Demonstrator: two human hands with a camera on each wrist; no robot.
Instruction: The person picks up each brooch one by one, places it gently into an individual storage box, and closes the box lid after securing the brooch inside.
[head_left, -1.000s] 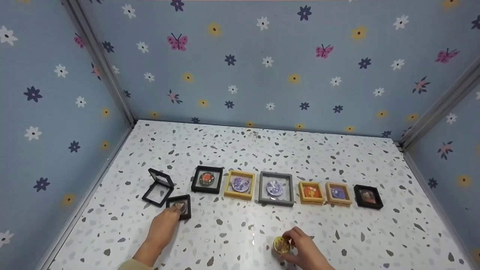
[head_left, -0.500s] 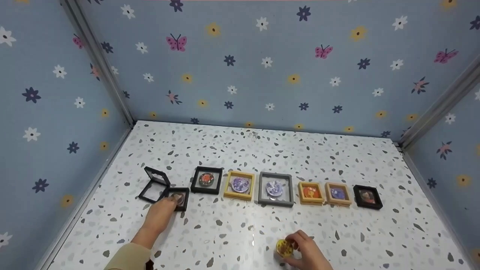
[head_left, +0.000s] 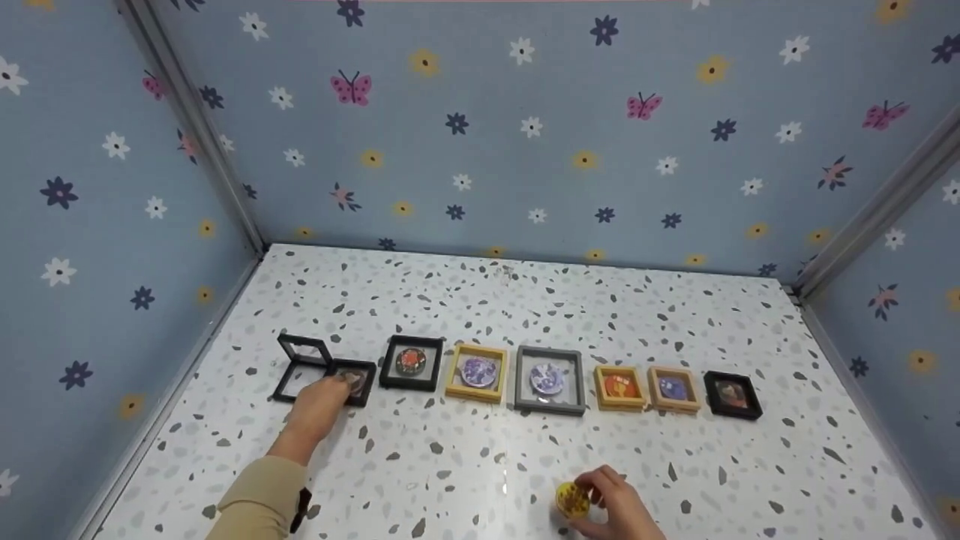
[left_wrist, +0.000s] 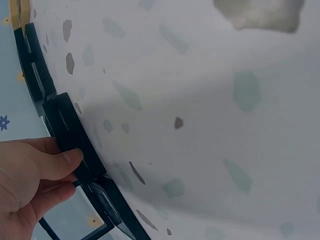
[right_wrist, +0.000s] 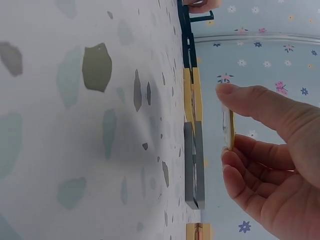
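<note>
My left hand (head_left: 319,409) grips a small black display frame (head_left: 360,384) with a dark round badge inside. In the left wrist view the thumb (left_wrist: 67,162) lies against that frame's side (left_wrist: 75,132). Touching its left side, or nearly so, is an open black frame (head_left: 289,379), lid (head_left: 304,349) raised; the hand partly covers it. My right hand (head_left: 619,506) pinches a yellow round badge (head_left: 572,499) by its edge, over the front of the table. Seen edge-on in the right wrist view, the badge (right_wrist: 228,127) sits between thumb and fingers.
Several badge frames run rightward in a row: black (head_left: 394,375), yellow (head_left: 454,390), grey (head_left: 551,409), a small yellow one (head_left: 621,406), light wood (head_left: 676,407) and black (head_left: 733,412). Blue flowered walls (head_left: 495,172) enclose the speckled table (head_left: 465,480).
My left hand has slid the small black frame away from me, up beside the open one, which has shifted slightly left and turned. The right hand stays nearly still with the yellow badge.
</note>
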